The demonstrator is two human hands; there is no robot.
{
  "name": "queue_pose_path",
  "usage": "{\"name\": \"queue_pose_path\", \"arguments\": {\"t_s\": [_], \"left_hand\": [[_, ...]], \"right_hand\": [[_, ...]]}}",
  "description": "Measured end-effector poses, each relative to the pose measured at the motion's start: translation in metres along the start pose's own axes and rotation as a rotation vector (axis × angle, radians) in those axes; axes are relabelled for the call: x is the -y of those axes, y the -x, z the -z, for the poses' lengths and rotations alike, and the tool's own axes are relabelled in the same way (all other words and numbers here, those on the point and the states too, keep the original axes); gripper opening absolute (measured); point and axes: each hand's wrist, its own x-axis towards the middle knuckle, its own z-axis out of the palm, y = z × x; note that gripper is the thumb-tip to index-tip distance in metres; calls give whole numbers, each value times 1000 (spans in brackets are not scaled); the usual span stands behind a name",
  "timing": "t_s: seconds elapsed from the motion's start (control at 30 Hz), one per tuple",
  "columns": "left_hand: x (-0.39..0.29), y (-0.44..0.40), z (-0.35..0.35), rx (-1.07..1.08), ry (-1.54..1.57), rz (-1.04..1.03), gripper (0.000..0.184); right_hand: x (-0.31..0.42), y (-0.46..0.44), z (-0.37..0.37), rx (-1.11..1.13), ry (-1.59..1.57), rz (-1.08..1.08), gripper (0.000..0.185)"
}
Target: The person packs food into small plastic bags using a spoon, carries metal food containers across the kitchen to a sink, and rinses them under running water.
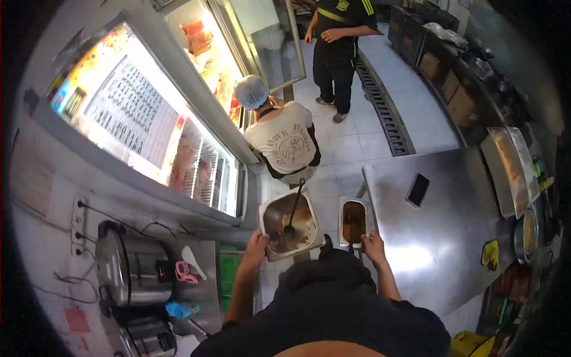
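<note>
My left hand (256,250) is closed on the near left edge of a square steel food pan (314,239). A dark-handled ladle (295,205) leans in that pan, its handle sticking out over the far rim. Brown residue and a little liquid show on the bottom. My right hand (373,246) grips the near right edge of a smaller, narrow steel pan (345,203) holding brown sauce (354,221). A dark handle seems to poke out at its near end. Both pans are held up in front of me, side by side and apart.
A steel table (440,232) with a phone (418,190) and a yellow-black cloth (490,255) stands at right. A person in a hairnet (284,140) crouches ahead by an open fridge (205,47); another person (336,59) stands beyond. Cookers (140,268) line the left.
</note>
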Motion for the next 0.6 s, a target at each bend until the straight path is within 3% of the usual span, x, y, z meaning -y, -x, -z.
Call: {"name": "queue_pose_path", "arguments": {"t_s": [0.07,0.17,0.27,0.33,0.4,0.43,0.5,0.53,0.57,0.6], "left_hand": [[-13,-35,-12,-116,4,-13,14],[-52,-74,-25,-87,33,272,18],[-131,-134,-57,-64,-52,309,20],[-104,-198,-64,-30,8,132,21],[-111,-264,-78,48,-57,26,21],[-116,-296,-87,107,-71,-1,22],[-134,-360,-110,152,-197,-56,21],[-144,-392,-126,171,-253,-88,21],[-161,-421,-143,211,-258,-114,21],[-183,-447,-162,251,-266,-140,21]], "right_hand": [[5,-79,-13,55,-151,-24,19],[41,-179,13,64,-99,73,20],[70,-278,37,-75,80,141,24],[80,-332,53,-114,51,187,24],[84,-371,73,-124,96,110,23],[107,-377,81,-166,-42,12,24],[59,-415,92,-247,195,-5,31],[63,-420,102,-230,200,-119,38],[58,-423,102,-385,263,55,40],[38,-433,108,-354,317,-76,35]]}}
